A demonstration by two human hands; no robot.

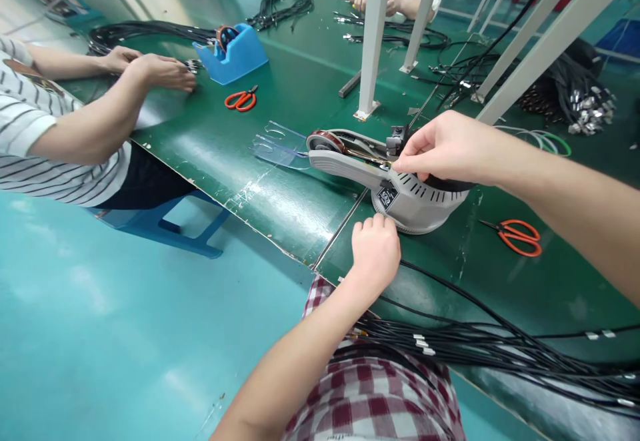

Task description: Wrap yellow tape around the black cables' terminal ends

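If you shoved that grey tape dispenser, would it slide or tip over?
Probably slide: the grey tape dispenser sits on a broad round base. Its hard shell looks rigid. The long arm with the tape roll might make it swivel.

Green table (280,161): grey tape dispenser (400,187), blue tape dispenser (233,54), two orange scissors (241,100), black cables (500,347).

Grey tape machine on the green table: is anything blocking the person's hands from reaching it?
Nothing visible. The right hand rests on top of the grey tape machine, the left hand sits at its front base; the black cables lie nearer the person.
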